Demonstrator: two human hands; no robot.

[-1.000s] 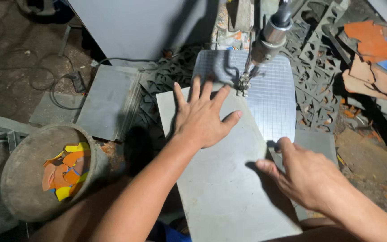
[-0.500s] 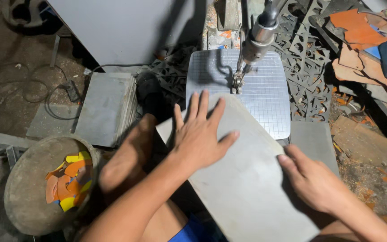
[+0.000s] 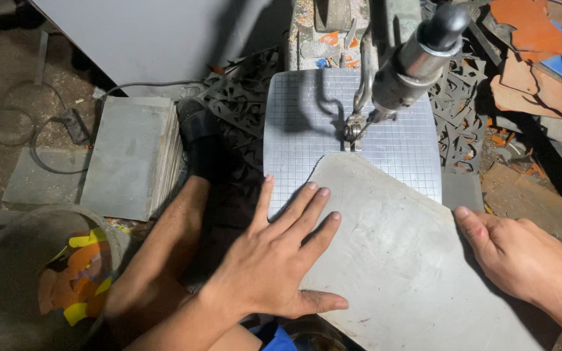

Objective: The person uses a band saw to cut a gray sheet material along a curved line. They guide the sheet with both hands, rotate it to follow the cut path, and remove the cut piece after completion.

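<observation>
- Since the earlier frame the grey sheet (image 3: 398,260) has swung (its curved tip now sits right under the saw head), and the left hand (image 3: 278,260) lies lower on it, nearer the sheet's 9 o'clock edge.
- That sheet is a flat, dull grey panel with a matte, lightly scuffed face; its far end is cut to a rounded point, its long edges run straight toward 5 o'clock.
- It rests on the saw's bench plate (image 3: 307,123), a square-ish metal plate scored with a fine grid, pale and slightly shiny.
- Left hand: grip released, palm down, fingers spread, pressing on the sheet with fingertips reaching onto the gridded plate.
- Right hand (image 3: 521,260): grip released too, flat against the sheet's 3 o'clock edge, fingers together and touching the edge.
- Saw head (image 3: 411,65), a cylindrical metal body, slants down from 1 o'clock to a small clamp (image 3: 354,129) just beyond the sheet's tip.
- At 9 o'clock a stack of grey sheets (image 3: 131,156) lies on the ground; the floor there is dark and dusty, with a looping cable (image 3: 40,146).
- At 8 o'clock a round tub (image 3: 8,286) holds orange and yellow offcuts (image 3: 76,279).
- Dark fretwork scraps (image 3: 242,97) (lacy cut-outs) ring the plate; rusty orange pieces (image 3: 521,26) lie at 2 o'clock.
- A large pale board (image 3: 164,32) leans at 11 o'clock.
</observation>
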